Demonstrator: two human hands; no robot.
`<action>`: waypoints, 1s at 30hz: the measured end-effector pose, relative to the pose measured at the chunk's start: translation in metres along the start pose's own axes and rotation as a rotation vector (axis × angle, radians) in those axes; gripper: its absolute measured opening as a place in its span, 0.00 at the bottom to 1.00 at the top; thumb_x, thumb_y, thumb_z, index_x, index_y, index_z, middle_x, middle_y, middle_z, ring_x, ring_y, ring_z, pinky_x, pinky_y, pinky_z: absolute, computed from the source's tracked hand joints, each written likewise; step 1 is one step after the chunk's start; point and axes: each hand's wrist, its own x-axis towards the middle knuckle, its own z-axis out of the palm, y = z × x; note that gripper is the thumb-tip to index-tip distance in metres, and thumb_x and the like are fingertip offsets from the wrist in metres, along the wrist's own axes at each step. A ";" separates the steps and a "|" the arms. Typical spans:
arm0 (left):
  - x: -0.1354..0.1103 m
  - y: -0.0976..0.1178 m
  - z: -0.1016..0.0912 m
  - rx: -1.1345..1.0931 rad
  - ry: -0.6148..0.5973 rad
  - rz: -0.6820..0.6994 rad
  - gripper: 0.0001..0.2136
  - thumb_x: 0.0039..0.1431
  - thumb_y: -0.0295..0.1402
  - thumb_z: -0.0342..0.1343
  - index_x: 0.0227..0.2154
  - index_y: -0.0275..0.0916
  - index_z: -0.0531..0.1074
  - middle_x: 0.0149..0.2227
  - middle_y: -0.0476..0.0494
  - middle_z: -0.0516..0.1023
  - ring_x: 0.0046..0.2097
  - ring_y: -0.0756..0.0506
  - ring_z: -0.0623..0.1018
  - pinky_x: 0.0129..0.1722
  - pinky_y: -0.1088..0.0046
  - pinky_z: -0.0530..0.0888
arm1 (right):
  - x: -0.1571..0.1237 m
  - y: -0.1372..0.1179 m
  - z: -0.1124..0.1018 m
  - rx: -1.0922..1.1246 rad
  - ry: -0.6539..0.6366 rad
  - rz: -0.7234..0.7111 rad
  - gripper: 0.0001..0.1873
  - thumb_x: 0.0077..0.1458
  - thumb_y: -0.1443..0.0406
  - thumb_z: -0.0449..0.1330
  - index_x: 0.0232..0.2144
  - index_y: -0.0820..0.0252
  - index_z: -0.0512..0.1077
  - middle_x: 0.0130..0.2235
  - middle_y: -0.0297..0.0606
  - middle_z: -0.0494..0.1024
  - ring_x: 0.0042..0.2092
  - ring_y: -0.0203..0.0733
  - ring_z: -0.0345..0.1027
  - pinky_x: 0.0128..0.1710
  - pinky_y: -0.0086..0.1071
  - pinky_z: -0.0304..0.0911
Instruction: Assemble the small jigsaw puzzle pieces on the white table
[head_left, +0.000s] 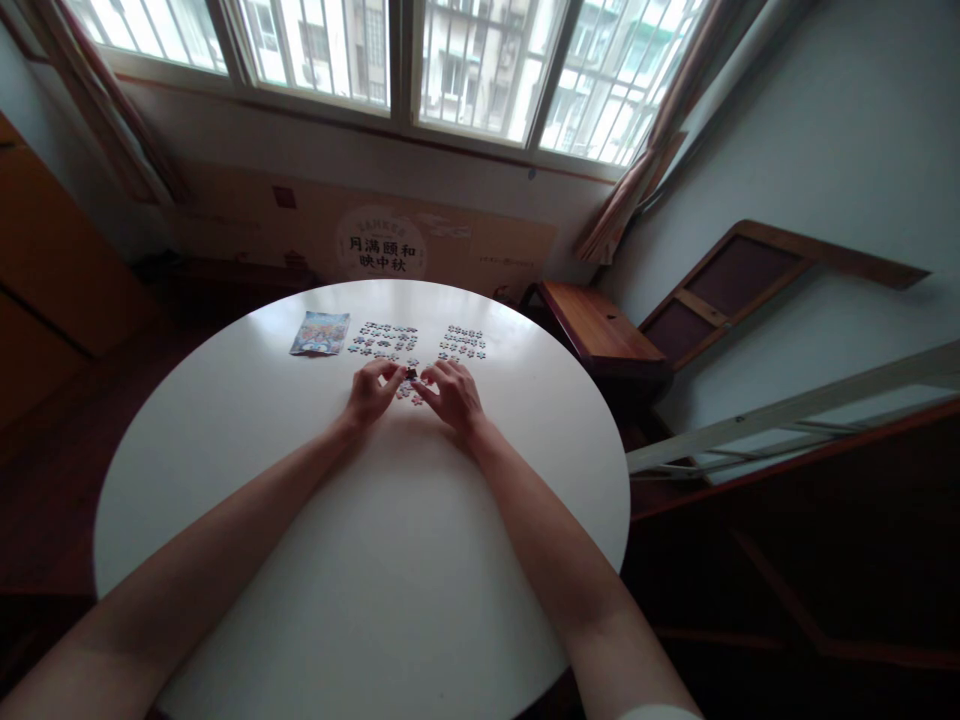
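Near the far half of the white table, both hands meet over a small heap of jigsaw puzzle pieces (409, 394). My left hand (370, 390) pinches a dark puzzle piece (411, 374) between thumb and fingertips. Close to that piece, from the right, comes my right hand (453, 392), its fingers bent and its thumb a little apart from them. I see nothing clearly held in it. Beyond my hands lie two groups of pieces set out in rows, a left group (384, 338) and a right group (463, 342).
A printed picture sheet or packet (321, 334) lies left of the rows. The round white table (360, 580) has a curved edge. A wooden stool or bench (600, 320) stands beyond it at the right, under a barred window (480, 70).
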 end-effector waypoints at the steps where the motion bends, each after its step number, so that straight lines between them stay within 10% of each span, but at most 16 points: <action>1: 0.000 -0.001 0.001 -0.023 -0.001 0.002 0.13 0.57 0.39 0.51 0.26 0.35 0.74 0.27 0.45 0.75 0.30 0.48 0.72 0.33 0.72 0.68 | 0.000 0.001 0.000 -0.004 0.006 -0.005 0.16 0.60 0.55 0.52 0.33 0.60 0.72 0.35 0.39 0.73 0.39 0.41 0.62 0.43 0.34 0.55; 30: 0.002 0.002 0.000 -0.106 -0.064 -0.105 0.14 0.54 0.40 0.52 0.26 0.34 0.75 0.26 0.44 0.76 0.28 0.48 0.73 0.29 0.73 0.69 | 0.001 0.004 0.003 -0.001 0.051 -0.036 0.11 0.62 0.63 0.51 0.34 0.59 0.73 0.36 0.41 0.72 0.41 0.41 0.62 0.43 0.34 0.57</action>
